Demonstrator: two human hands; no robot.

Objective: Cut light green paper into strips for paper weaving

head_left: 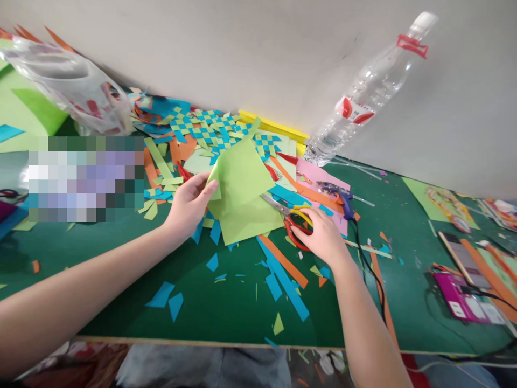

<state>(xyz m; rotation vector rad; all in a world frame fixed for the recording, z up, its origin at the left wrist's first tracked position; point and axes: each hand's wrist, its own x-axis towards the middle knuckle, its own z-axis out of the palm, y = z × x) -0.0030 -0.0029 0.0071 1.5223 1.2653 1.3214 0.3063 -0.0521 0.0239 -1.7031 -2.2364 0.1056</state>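
Behind green sheet (pixel 244 188), woven paper (pixel 204 130) partly hidden

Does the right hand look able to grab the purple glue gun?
Probably, if the right hand first lets go of the scissors: the glue gun lies close by, and only flat paper seems to be between them.

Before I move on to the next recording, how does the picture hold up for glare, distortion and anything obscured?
Head view: small bright glints on the plastic bottle; head view: that bottle leans outward, probably wide-angle stretch; head view: a blocky pixelated patch hides things at left; head view: the left hand, right hand and green paper stay readable.
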